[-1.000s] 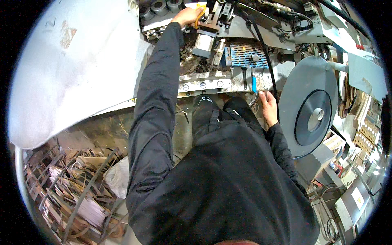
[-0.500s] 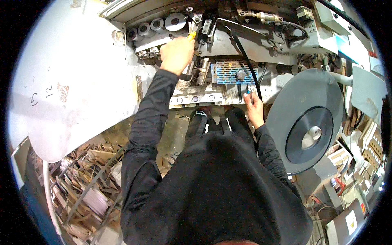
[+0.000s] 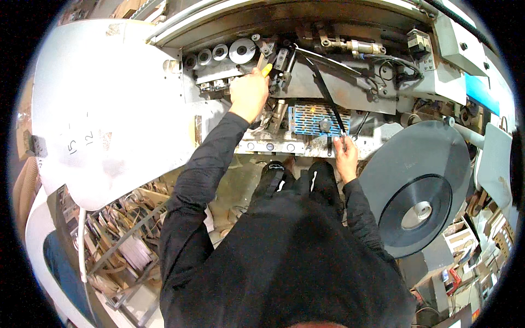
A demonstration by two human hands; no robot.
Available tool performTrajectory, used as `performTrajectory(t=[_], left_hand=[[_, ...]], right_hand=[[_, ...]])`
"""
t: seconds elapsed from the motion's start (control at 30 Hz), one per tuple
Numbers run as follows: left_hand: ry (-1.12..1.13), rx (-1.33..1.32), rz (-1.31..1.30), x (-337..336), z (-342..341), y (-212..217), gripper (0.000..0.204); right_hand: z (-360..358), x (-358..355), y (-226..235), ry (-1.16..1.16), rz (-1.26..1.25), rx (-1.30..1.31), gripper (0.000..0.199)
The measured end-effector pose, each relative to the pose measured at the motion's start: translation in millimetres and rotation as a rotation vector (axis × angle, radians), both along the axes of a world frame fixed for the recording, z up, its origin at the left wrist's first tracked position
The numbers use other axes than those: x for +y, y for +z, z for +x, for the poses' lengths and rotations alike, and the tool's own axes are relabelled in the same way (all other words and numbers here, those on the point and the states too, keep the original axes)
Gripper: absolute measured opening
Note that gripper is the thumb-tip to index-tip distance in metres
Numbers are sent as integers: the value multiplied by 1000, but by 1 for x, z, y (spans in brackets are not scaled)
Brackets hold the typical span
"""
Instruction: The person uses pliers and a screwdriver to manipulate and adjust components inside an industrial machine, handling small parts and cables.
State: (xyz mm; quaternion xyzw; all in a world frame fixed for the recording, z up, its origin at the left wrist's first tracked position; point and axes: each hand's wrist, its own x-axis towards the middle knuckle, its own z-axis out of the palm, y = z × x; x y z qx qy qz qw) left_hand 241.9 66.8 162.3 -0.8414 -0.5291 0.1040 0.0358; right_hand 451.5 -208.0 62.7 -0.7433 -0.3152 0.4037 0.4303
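My left hand (image 3: 250,96) is closed around a yellow-handled tool (image 3: 266,70) beside the rollers of a machine. The tool's working end is hard to make out against the metal parts. A narrow black strip (image 3: 328,95) slants down from the machine's guide, over a blue slotted plate (image 3: 306,117), to my right hand (image 3: 345,157). That hand's fingers pinch the strip at its near end. A large reel (image 3: 421,158) of coiled black band stands to the right of the right hand.
Metal rollers (image 3: 242,51) line the machine's back left. A wide white table (image 3: 120,109) fills the left side. Below it, a metal-framed bin (image 3: 131,246) holds many offcut strips. A panel with round buttons (image 3: 269,147) forms the machine's front edge.
The view has shifted, so the machine sits lower and further right. The black strip, which ran past my right hand toward the reel, now meets my right fingers. My left hand keeps the yellow-handled tool.
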Motion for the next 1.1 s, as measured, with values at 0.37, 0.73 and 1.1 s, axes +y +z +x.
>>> performTrajectory(t=[0.37, 0.73, 1.1], left_hand=[[-87, 97, -39, 47, 35, 24, 39], [-305, 265, -148, 89, 73, 19, 28], [64, 60, -210, 47, -6, 144, 55]], right_hand=[[18, 22, -5, -33, 14, 68, 33], [19, 27, -13, 15, 4, 47, 30], [26, 28, -16, -44, 41, 137, 32]])
